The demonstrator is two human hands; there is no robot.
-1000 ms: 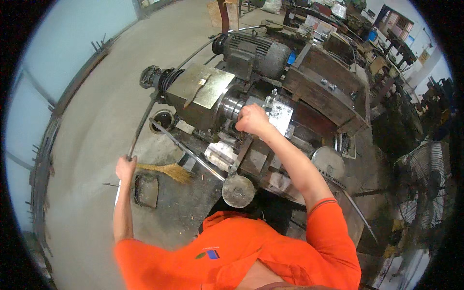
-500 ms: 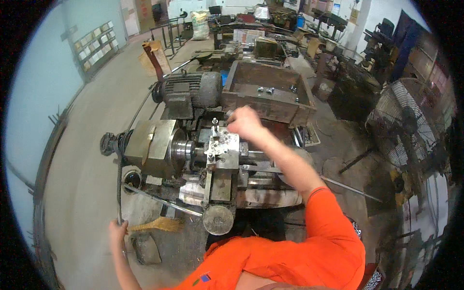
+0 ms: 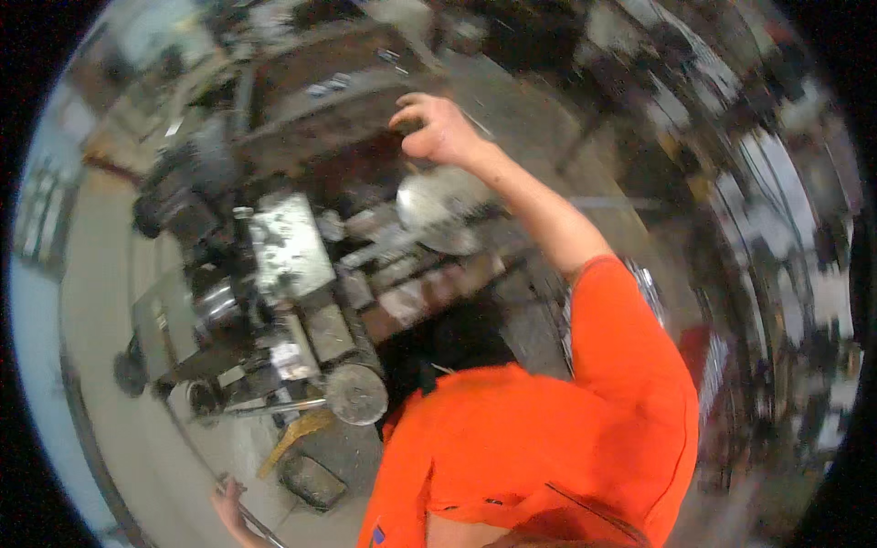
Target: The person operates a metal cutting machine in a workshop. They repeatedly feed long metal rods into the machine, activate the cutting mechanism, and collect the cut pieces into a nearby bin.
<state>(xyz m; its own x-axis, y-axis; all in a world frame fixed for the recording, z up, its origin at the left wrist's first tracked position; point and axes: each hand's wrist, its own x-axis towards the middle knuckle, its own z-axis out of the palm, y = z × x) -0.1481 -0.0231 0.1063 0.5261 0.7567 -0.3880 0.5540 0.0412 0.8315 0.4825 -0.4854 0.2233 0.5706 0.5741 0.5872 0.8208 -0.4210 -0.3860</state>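
My right hand point(image 3: 439, 131) is raised over the machine's far right side, close to the near wall of a wooden box point(image 3: 311, 128). Its fingers are curled; whatever lies between them is dark and blurred. Small shiny metal parts point(image 3: 327, 85) lie in the box. At lower left, my left hand point(image 3: 230, 504) is closed around a long dark rod point(image 3: 190, 446) that reaches up to the lathe. The lathe's metal tool block point(image 3: 290, 245) is littered with dark chips. Left of it sit the bright chuck point(image 3: 217, 303) and the headstock point(image 3: 164, 321). A round handwheel point(image 3: 356, 395) is nearest my body.
A straw brush point(image 3: 297, 437) and a shallow dustpan-like tray point(image 3: 312, 482) lie on the floor left of me. A dark motor point(image 3: 187, 205) stands behind the headstock. A pale round disc point(image 3: 438, 205) is on the lathe's right. Blurred clutter lines the right side.
The view has swung right and blurred. My right hand has left the tool block's far side and moved right, past the box's near wall. My left hand stays at the rod.
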